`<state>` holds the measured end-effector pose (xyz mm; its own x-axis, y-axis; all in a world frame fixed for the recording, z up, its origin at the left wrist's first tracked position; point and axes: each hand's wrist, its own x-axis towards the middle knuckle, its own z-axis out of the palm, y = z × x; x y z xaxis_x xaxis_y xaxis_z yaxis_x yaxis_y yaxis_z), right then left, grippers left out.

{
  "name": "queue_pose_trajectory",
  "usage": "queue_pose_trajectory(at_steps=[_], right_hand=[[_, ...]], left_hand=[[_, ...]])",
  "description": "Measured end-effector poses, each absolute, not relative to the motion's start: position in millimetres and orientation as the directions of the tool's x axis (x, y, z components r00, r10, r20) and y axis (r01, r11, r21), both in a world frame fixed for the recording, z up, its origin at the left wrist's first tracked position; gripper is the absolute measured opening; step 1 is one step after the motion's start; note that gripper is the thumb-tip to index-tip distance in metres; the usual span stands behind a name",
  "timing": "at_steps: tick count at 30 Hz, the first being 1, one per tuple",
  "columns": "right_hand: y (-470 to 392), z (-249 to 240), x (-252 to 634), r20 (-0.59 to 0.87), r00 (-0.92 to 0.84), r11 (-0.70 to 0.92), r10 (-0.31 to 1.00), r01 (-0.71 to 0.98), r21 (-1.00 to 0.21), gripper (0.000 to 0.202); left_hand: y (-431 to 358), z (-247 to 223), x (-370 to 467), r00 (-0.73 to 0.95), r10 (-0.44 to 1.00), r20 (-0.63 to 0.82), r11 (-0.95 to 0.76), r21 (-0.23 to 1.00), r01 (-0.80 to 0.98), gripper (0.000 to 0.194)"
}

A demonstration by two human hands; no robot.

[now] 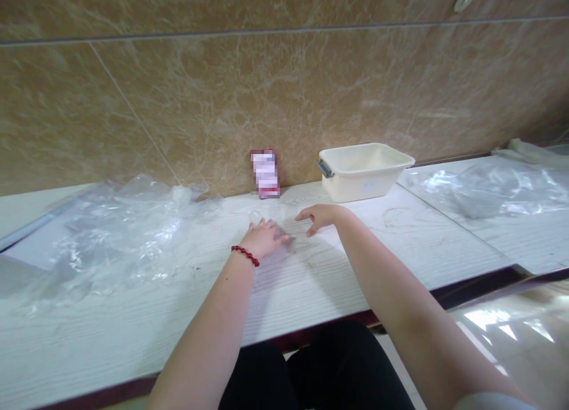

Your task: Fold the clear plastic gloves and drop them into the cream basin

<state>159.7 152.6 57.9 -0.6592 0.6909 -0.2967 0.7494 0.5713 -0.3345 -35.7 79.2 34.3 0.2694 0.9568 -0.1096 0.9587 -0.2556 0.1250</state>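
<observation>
My left hand (263,238), with a red bead bracelet (245,255) at its wrist, is low over the white wood-grain table (306,279), fingers spread. Something faint and see-through shows by its fingertips; I cannot make out what it is. To its right, my right hand (320,217) has its thumb and fingers apart, with nothing visible between them. A gap separates the two hands. Just beyond them a phone-shaped object (265,174), its face blurred out, leans upright against the wall.
A cream plastic bin (364,182) with a grey handle stands against the marbled wall (213,96), behind my right hand. Crumpled clear plastic bags (133,226) spread over the left side. More clear plastic (493,188) lies at the far right.
</observation>
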Motion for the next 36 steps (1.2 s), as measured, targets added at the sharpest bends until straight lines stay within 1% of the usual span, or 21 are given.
queue_pose_trajectory(at_steps=[2, 4, 7, 10, 13, 16, 19, 21, 24, 26, 29, 31, 34, 36], right_hand=[[155, 58, 162, -0.266, -0.65, 0.557, 0.712, 0.753, -0.349, 0.069], [157, 57, 164, -0.204, -0.616, 0.531, 0.761, 0.771, -0.351, 0.066], [162, 55, 163, -0.118, -0.553, 0.497, 0.825, 0.809, -0.313, 0.053], [165, 53, 162, -0.075, -0.514, 0.479, 0.854, 0.835, -0.269, 0.043], [165, 55, 160, -0.007, -0.502, 0.483, 0.865, 0.836, -0.26, 0.038], [163, 64, 157, 0.07, -0.501, 0.499, 0.863, 0.823, -0.271, 0.037], [155, 76, 153, 0.092, -0.497, 0.501, 0.863, 0.817, -0.285, 0.04], [144, 85, 152, 0.104, -0.52, 0.526, 0.848, 0.802, -0.284, 0.04], [118, 95, 155, 0.162, -0.558, 0.58, 0.813, 0.76, -0.294, 0.038], [97, 96, 160, 0.185, -0.587, 0.613, 0.788, 0.722, -0.321, 0.037], [68, 90, 167, 0.168, -0.646, 0.656, 0.744, 0.662, -0.362, 0.035], [50, 82, 170, 0.174, -0.659, 0.668, 0.732, 0.642, -0.377, 0.033], [26, 68, 168, 0.221, -0.662, 0.687, 0.716, 0.613, -0.39, 0.034], [12, 60, 166, 0.235, -0.682, 0.708, 0.692, 0.58, -0.403, 0.046]], left_hand=[[79, 44, -45, 0.225, 0.974, -0.022, -0.221, 0.128, 0.967, 0.044], [75, 58, -57, 0.185, 0.98, 0.077, -0.194, 0.133, 0.972, 0.042], [58, 74, -73, 0.238, 0.956, 0.172, -0.263, 0.135, 0.955, 0.04], [31, 73, -84, 0.332, 0.931, 0.15, -0.353, 0.142, 0.925, 0.036], [1, 57, -90, 0.453, 0.886, 0.096, -0.463, 0.199, 0.864, 0.032], [-21, 42, -94, 0.501, 0.86, 0.097, -0.509, 0.226, 0.83, 0.031], [-31, 35, -100, 0.527, 0.844, 0.096, -0.534, 0.235, 0.812, 0.029], [-33, 33, -104, 0.538, 0.838, 0.091, -0.542, 0.254, 0.801, 0.029], [-31, 30, -108, 0.531, 0.84, 0.112, -0.54, 0.276, 0.796, 0.03], [-28, 27, -107, 0.526, 0.839, 0.139, -0.544, 0.257, 0.799, 0.027], [-23, 26, -100, 0.549, 0.82, 0.163, -0.572, 0.212, 0.792, 0.022], [-22, 29, -94, 0.561, 0.81, 0.169, -0.586, 0.202, 0.785, 0.021], [-22, 35, -87, 0.537, 0.82, 0.197, -0.572, 0.246, 0.783, 0.022], [-25, 39, -85, 0.477, 0.848, 0.233, -0.53, 0.316, 0.787, 0.021]])
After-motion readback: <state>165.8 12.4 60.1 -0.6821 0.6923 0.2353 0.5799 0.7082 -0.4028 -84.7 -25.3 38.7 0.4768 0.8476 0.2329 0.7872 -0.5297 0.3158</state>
